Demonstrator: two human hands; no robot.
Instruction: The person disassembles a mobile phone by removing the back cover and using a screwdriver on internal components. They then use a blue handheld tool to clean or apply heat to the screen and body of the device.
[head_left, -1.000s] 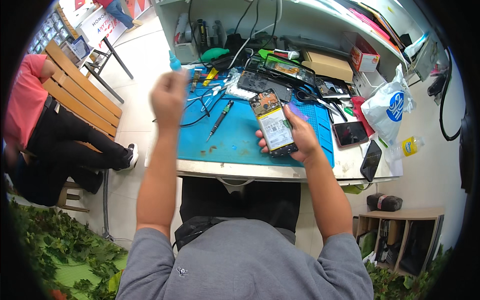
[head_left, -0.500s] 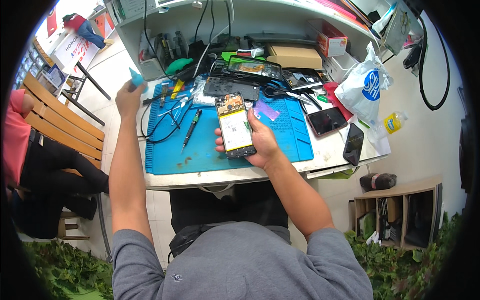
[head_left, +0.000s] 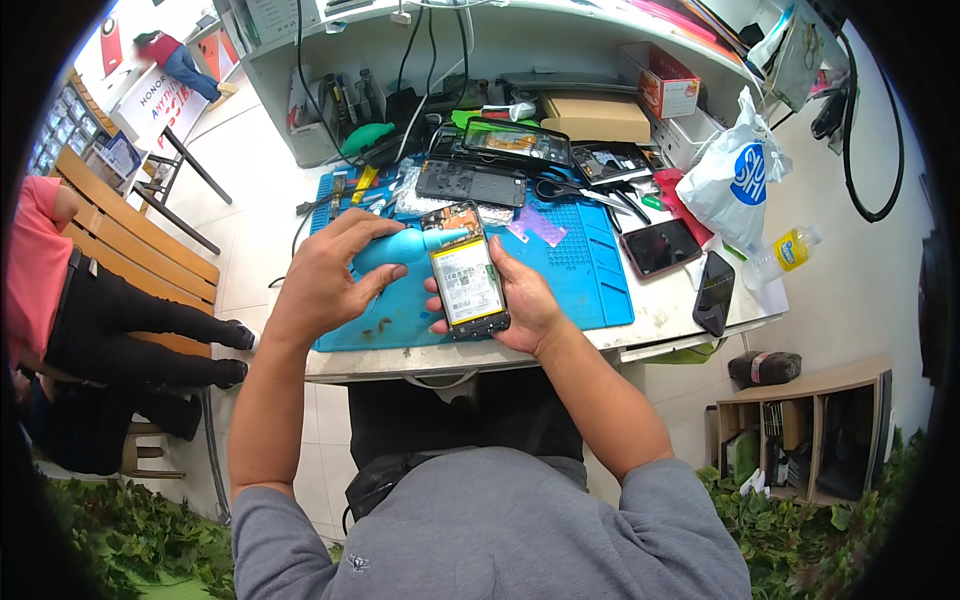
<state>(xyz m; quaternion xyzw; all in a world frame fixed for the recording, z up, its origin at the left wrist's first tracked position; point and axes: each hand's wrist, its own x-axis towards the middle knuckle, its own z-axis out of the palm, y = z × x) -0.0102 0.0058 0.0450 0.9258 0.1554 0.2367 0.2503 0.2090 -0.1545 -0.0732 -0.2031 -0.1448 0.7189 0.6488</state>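
My left hand [head_left: 325, 278] is closed round a light-blue squeeze air blower [head_left: 398, 250]. Its narrow nozzle points right, at the upper end of an opened smartphone [head_left: 484, 327]. Whether the tip touches the phone I cannot tell. My right hand [head_left: 528, 305] grips that phone from the right and beneath, with fingertips showing at its left edge. The phone has no back cover: a white battery [head_left: 468, 284] with a yellow edge and a copper-coloured board area above it are exposed. A purple plastic piece [head_left: 541, 225] lies just beyond the phone.
A blue repair mat [head_left: 595, 290] covers much of the bench. Behind the phone lie a dark phone frame [head_left: 470, 183], scissors [head_left: 565, 190] and more opened phones. On the right are two dark phones, a white plastic bag [head_left: 728, 175] and a bottle [head_left: 782, 255]. Two people are at the left.
My left hand has swung in from the far left with the blower, bringing its nozzle to the phone's top. It now covers the screwdriver on the mat. The right hand still holds the phone.
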